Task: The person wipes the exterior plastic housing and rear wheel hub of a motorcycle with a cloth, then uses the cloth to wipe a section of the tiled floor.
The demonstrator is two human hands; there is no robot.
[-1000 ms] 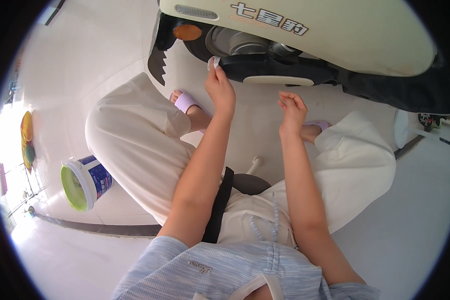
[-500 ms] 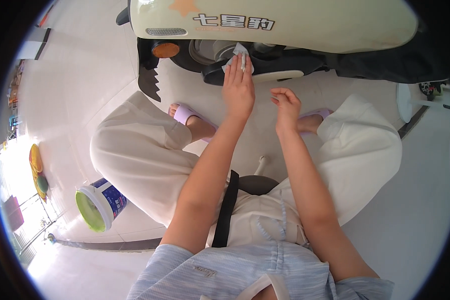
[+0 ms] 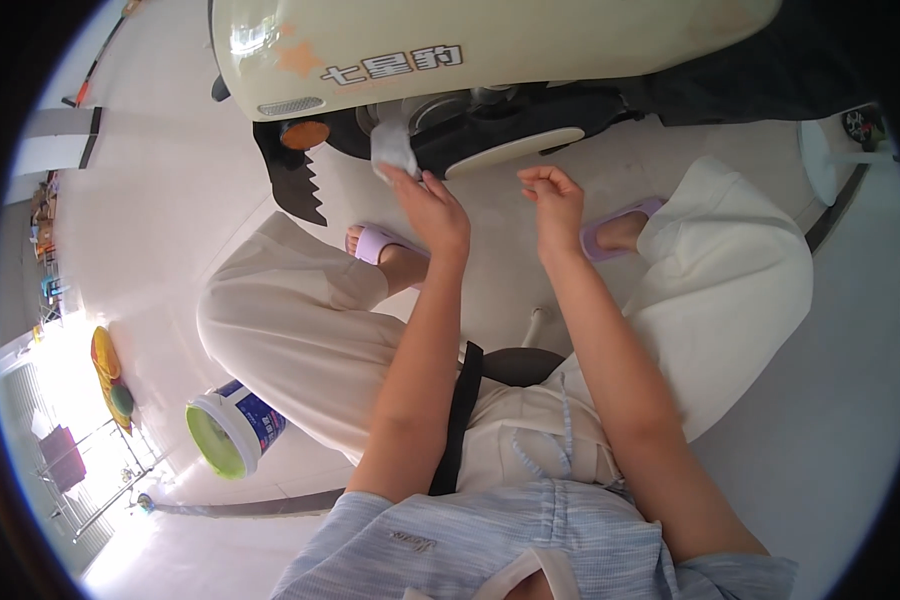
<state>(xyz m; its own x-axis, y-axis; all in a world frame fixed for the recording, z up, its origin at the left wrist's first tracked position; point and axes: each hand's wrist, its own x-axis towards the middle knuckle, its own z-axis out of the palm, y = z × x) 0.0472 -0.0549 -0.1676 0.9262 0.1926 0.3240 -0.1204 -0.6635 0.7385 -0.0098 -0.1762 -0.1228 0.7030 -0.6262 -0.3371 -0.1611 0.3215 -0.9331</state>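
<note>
My left hand [image 3: 426,208] grips a crumpled white wipe [image 3: 394,150], slightly blurred, at the left end of a long black trim piece [image 3: 485,140] with a pale inset. Above it is the cream body panel [image 3: 520,45] of a scooter, with an orange reflector [image 3: 305,135] and a jagged black part [image 3: 288,180] below its left end. My right hand [image 3: 557,205] hangs in the air below the trim, to the right of my left hand, its fingers loosely curled closed with nothing visible in them.
My legs are spread over a dark round seat [image 3: 515,365], feet in lilac slippers [image 3: 370,243]. A bucket [image 3: 215,440] with green inside stands at lower left, a yellow-and-green object [image 3: 108,375] lies beyond it, and a white disc-shaped base [image 3: 818,160] is at upper right.
My left hand moved onto the black trim with the wipe, then down and left to its end. My right hand moved slightly up and left. The whole view has shifted.
</note>
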